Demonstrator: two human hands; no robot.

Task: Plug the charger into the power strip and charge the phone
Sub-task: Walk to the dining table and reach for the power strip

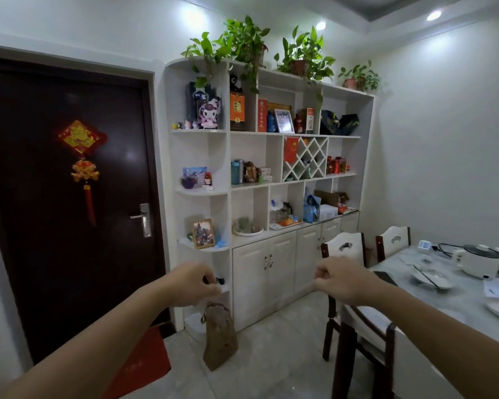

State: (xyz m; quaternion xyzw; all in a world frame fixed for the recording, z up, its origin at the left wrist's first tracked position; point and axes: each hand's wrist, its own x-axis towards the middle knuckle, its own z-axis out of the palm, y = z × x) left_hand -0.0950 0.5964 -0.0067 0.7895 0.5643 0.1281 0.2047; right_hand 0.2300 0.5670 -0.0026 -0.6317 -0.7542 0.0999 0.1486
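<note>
My left hand grips a small dark item by the shelf; my right hand is clenched, contents indiscernible. Power strip on table.

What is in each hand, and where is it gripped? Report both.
The left hand pinches something small, white and dark, too hidden to name or say where. The right hand is loosely curled with nothing visible in it.

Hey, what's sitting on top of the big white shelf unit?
Four leafy potted plants line the top of the white shelf unit, some vines trailing down over its front. Foliage hides most of the pots.
</note>
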